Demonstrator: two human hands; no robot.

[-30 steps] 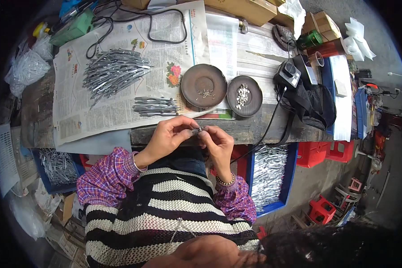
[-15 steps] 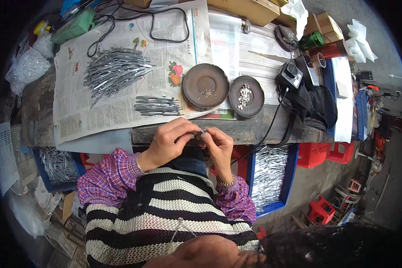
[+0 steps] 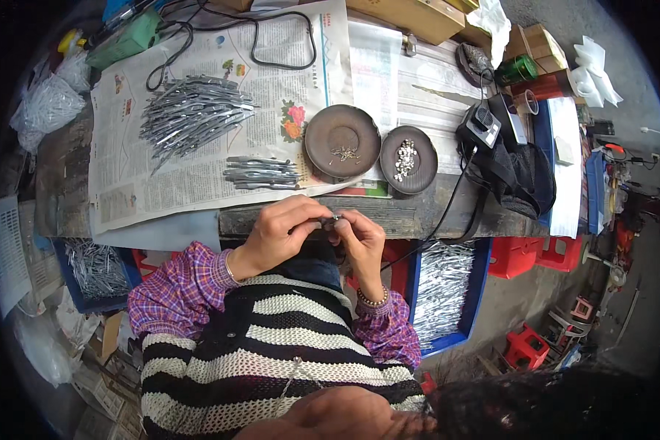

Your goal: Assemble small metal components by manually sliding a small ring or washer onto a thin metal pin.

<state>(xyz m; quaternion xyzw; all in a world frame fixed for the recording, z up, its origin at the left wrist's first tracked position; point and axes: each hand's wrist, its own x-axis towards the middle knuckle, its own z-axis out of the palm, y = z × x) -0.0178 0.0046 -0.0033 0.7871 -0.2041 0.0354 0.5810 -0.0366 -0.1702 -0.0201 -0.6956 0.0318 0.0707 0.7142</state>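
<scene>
My left hand (image 3: 279, 231) and my right hand (image 3: 359, 238) meet just below the table's front edge, fingertips pinched together on a small metal piece (image 3: 335, 218). Most of that piece is hidden by the fingers. On the newspaper (image 3: 198, 110) above lie a small bundle of grey metal parts (image 3: 260, 172) and a large heap of the same parts (image 3: 191, 117). Two dark round dishes stand to the right: the left dish (image 3: 342, 141) holds a few tiny pieces, the right dish (image 3: 408, 159) holds several small shiny pieces.
A black cable (image 3: 271, 44) loops across the paper. A black device (image 3: 480, 125) and black bag (image 3: 524, 176) sit at the table's right end. Blue bins of metal parts stand below at left (image 3: 95, 268) and right (image 3: 447, 293). Red crates (image 3: 535, 253) stand on the floor.
Both hands stay pinched together on the small piece at the table edge; the fingers have shifted only slightly. Nothing on the table has moved.
</scene>
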